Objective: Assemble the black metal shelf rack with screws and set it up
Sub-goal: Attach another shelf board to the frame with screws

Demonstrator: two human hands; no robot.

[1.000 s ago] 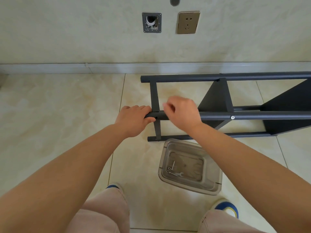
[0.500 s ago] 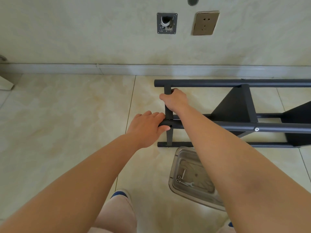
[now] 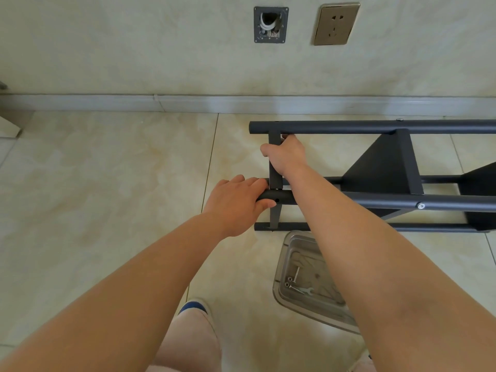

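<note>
The black metal shelf rack point(image 3: 375, 127) lies on its side on the tiled floor, its round posts running off the right edge and its flat shelves standing on edge. My left hand point(image 3: 236, 202) grips the end of the near upper post. My right hand point(image 3: 285, 154) holds the flat end crossbar point(image 3: 274, 181) just below the far post. A silver screw head point(image 3: 420, 206) shows on the near post.
A clear plastic tray point(image 3: 292, 240) on the floor under my right forearm holds a small wrench point(image 3: 304, 290) and a few screws. The wall with skirting board, a socket point(image 3: 336, 24) and an open wall box point(image 3: 270, 24) stands just behind the rack. My shoe point(image 3: 192, 307) is below.
My right hand left the near post, reached across to the end crossbar and now holds it by the far post. My left hand kept its grip. The view shifted left.
</note>
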